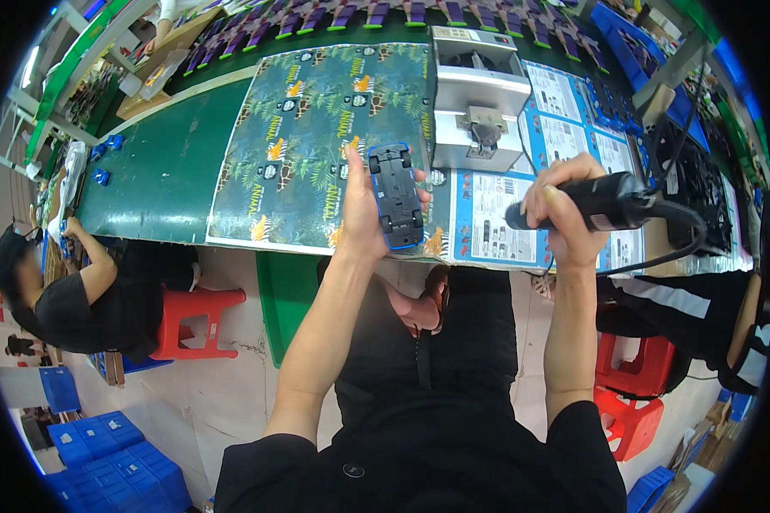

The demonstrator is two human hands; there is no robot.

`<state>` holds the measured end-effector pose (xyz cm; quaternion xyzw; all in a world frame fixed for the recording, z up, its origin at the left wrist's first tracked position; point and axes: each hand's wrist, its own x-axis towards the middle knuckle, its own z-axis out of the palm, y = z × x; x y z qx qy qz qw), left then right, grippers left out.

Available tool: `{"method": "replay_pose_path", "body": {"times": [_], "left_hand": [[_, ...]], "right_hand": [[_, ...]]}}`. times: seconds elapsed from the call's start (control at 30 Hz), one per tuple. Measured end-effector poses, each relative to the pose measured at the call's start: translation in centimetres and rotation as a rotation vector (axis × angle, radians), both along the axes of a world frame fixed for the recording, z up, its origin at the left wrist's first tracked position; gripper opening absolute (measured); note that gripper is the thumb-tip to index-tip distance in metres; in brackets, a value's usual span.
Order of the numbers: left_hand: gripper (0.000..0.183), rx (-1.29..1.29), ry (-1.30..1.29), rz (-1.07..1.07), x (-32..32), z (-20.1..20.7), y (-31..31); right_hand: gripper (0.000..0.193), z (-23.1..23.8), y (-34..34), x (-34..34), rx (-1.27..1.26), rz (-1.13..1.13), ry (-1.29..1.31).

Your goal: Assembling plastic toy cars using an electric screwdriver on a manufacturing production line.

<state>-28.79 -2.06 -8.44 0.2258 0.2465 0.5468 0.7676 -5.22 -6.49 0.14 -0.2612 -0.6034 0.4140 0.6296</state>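
My left hand holds a toy car with its black underside and wheels turned up. A thin blue edge of the body shows around it. The car is just over the near edge of a patterned sheet. To the right, my right hand is wrapped around a black electric screwdriver. Its blunt front end points left toward the car, apart from it. A thick black cable runs from its back end.
A silver metal fixture stands beyond my hands on printed sheets. Purple-and-green parts line the far side. Small blue parts lie at left; black parts are stacked at right. Co-workers sit on both sides, a red stool at left.
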Motion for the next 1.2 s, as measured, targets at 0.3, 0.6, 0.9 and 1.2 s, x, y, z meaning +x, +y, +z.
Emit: {"method": "replay_pose_path", "body": {"times": [0.3, 0.6, 0.9, 1.2], "left_hand": [[0.086, 1.669, 1.912, 0.029, -6.2, 2.5, 5.2], [0.1, 1.049, 2.524, 0.382, -27.6, 3.3, 3.4], [0.06, 1.185, 1.973, 0.578, -19.2, 0.6, -2.0], [0.042, 1.431, 1.135, 0.252, 9.7, 3.9, -0.2]], "right_hand": [[0.015, -3.4, 0.1, 1.4, -0.134, -0.212, 0.101], [0.017, -3.3, 0.2, 1.9, -0.073, -0.085, 0.133], [0.021, -3.5, 0.6, 1.5, -0.041, -0.121, 0.092], [0.01, -1.9, -2.8, 3.2, -0.27, -0.159, 0.207]]}}
